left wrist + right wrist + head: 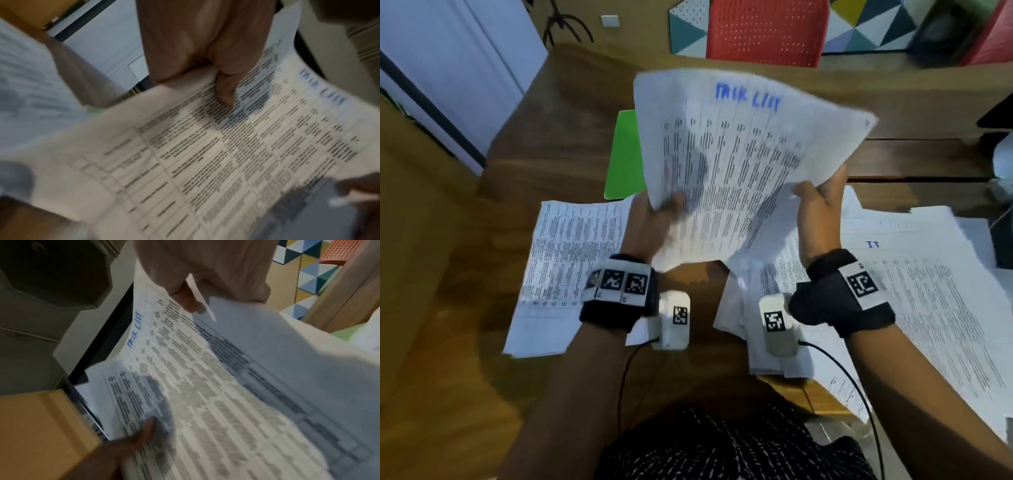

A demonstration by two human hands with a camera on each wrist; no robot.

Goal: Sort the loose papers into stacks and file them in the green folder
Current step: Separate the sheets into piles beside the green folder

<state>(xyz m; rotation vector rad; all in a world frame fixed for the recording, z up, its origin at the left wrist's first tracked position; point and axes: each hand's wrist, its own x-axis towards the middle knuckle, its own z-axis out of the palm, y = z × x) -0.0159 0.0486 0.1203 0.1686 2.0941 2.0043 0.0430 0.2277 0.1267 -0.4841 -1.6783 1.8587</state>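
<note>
Both hands hold up a bundle of printed sheets [736,161] headed in blue handwriting, lifted above the desk. My left hand [654,219] grips its lower left edge, thumb [225,91] pressed on the print. My right hand [820,205] pinches the right edge, thumb [187,298] on top. The same sheets [205,154] fill both wrist views [205,378]. The green folder [623,154] lies flat behind the sheets, partly hidden. One paper stack [565,260] lies at the left, a wider spread of loose papers [928,291] at the right.
The wooden desk [558,120] runs back to a raised ledge [914,102]. A red perforated chair back [767,31] and patterned panels [869,24] stand behind it. A white door [448,68] is at far left. Cables [842,370] trail from the wrist cameras.
</note>
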